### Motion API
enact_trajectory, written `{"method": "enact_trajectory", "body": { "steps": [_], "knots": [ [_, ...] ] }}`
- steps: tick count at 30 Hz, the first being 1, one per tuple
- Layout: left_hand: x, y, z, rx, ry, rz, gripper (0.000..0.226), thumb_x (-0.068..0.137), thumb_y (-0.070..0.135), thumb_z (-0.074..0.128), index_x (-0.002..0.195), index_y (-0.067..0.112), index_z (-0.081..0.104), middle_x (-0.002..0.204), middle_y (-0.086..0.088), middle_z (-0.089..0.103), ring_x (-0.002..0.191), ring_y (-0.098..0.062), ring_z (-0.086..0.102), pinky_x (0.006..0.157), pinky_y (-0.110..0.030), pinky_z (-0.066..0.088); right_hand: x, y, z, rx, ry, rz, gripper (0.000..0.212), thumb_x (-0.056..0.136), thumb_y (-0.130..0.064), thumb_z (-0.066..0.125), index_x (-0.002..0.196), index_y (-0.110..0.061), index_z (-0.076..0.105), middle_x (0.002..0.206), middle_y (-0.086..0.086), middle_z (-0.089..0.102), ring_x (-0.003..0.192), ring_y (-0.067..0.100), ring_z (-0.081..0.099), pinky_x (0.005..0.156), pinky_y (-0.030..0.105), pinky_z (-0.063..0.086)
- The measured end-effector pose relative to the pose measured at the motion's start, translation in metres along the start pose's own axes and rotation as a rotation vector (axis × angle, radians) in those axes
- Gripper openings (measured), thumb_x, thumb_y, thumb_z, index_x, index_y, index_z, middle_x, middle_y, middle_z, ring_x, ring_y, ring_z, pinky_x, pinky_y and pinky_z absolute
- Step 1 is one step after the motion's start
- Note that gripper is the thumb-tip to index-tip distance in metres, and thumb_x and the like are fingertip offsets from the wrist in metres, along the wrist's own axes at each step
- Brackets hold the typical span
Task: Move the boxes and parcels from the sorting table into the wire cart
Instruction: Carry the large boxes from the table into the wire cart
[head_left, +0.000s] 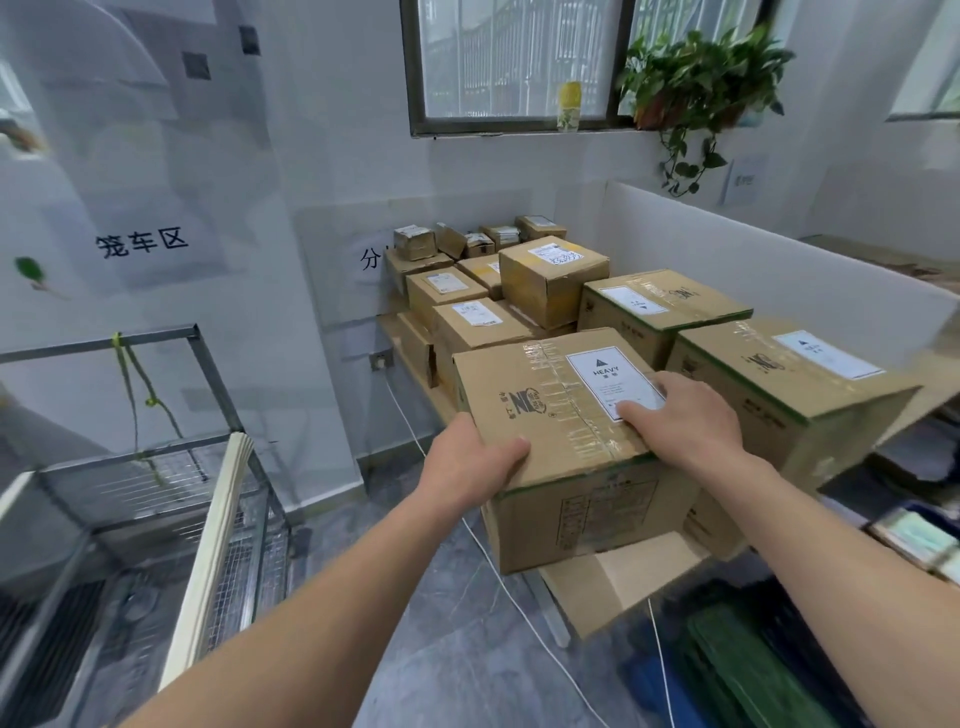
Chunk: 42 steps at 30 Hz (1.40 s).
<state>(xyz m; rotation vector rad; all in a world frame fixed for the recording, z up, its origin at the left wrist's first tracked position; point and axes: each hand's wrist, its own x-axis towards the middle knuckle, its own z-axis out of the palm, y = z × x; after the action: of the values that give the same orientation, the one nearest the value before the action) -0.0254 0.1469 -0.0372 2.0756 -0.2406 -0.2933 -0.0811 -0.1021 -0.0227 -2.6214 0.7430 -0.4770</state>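
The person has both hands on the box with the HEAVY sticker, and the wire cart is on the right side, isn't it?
Not quite. The head view shows both hands, left hand and right hand, on the HEAVY box, but the wire cart stands on the left side.
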Motion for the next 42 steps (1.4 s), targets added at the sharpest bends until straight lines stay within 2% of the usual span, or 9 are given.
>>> {"method": "enact_trajectory", "body": {
  "steps": [5,8,12,19,24,31,37,40,42],
  "knots": [
    [-0.033,-0.022,0.017,0.005,-0.052,-0.044,0.068,0.063,0.058,0.068,0.120,0.023,0.054,0.114,0.006,0.066,0.102,-0.019,0.065,0.087,-0.044,0.059,-0.043,0.019,0.000,-0.025,-0.030,0.062,0.030,0.084,-0.057,0.061,0.082,-0.030,0.050,0.092,-0.002,0.062,0.086,0.023,0.057,0.059,0.035,0.036],
    [-0.046,-0.035,0.030,0.003,-0.071,-0.067,0.069,0.061,0.058,0.068,0.119,0.024,0.054,0.113,0.008,0.066,0.102,-0.018,0.065,0.087,-0.043,0.059,-0.062,0.031,0.005,-0.053,-0.059,0.095,0.030,0.085,-0.055,0.061,0.080,-0.026,0.051,0.086,-0.002,0.061,0.080,0.022,0.057,0.058,0.035,0.037],
    [-0.057,-0.057,0.048,0.020,-0.097,-0.119,0.069,0.058,0.057,0.069,0.116,0.024,0.054,0.112,0.008,0.066,0.100,-0.016,0.065,0.085,-0.042,0.059,-0.076,0.048,0.018,-0.049,-0.138,0.165,0.031,0.086,-0.049,0.064,0.081,-0.020,0.055,0.080,-0.003,0.061,0.073,0.017,0.056,0.055,0.034,0.034],
    [-0.047,-0.085,0.073,0.016,-0.149,-0.228,0.072,0.057,0.051,0.074,0.119,0.021,0.054,0.116,0.003,0.066,0.103,-0.019,0.066,0.087,-0.043,0.059,-0.072,0.072,0.055,-0.055,-0.299,0.193,0.026,0.088,-0.045,0.065,0.083,-0.021,0.056,0.083,-0.005,0.061,0.071,0.011,0.054,0.054,0.032,0.034],
    [-0.029,-0.094,0.083,-0.003,-0.158,-0.309,0.068,0.056,0.043,0.075,0.117,0.020,0.054,0.112,0.003,0.066,0.100,-0.020,0.066,0.085,-0.043,0.060,-0.053,0.087,0.081,-0.059,-0.404,0.202,0.029,0.087,-0.049,0.065,0.092,-0.020,0.060,0.087,-0.005,0.064,0.075,0.012,0.058,0.054,0.030,0.038],
    [-0.006,-0.103,0.090,-0.044,-0.131,-0.427,0.054,0.066,0.025,0.081,0.111,0.019,0.052,0.108,0.000,0.066,0.097,-0.023,0.067,0.079,-0.046,0.062,-0.029,0.094,0.106,-0.062,-0.497,0.218,0.031,0.083,-0.048,0.065,0.087,-0.018,0.059,0.082,-0.001,0.065,0.074,0.017,0.061,0.055,0.031,0.039],
    [0.010,-0.111,0.089,-0.151,-0.125,-0.561,0.044,0.083,0.027,0.076,0.116,0.016,0.049,0.113,-0.005,0.062,0.100,-0.029,0.065,0.073,-0.052,0.062,-0.019,0.091,0.114,-0.034,-0.594,0.192,0.022,0.091,-0.043,0.065,0.088,-0.023,0.057,0.082,-0.006,0.062,0.072,0.010,0.056,0.053,0.028,0.036],
    [0.012,-0.113,0.088,-0.179,-0.134,-0.602,0.048,0.081,0.030,0.076,0.119,0.015,0.051,0.113,-0.009,0.062,0.098,-0.032,0.066,0.064,-0.049,0.063,-0.022,0.092,0.122,-0.023,-0.628,0.197,0.026,0.090,-0.050,0.065,0.098,-0.026,0.059,0.085,-0.010,0.061,0.077,0.011,0.057,0.057,0.027,0.039],
    [0.011,-0.115,0.087,-0.169,-0.139,-0.605,0.055,0.073,0.036,0.075,0.119,0.017,0.054,0.114,-0.008,0.064,0.097,-0.032,0.067,0.060,-0.050,0.063,-0.025,0.092,0.128,-0.012,-0.629,0.204,0.034,0.085,-0.056,0.066,0.103,-0.028,0.062,0.089,-0.010,0.064,0.083,0.016,0.061,0.065,0.028,0.047]
  ]
}}
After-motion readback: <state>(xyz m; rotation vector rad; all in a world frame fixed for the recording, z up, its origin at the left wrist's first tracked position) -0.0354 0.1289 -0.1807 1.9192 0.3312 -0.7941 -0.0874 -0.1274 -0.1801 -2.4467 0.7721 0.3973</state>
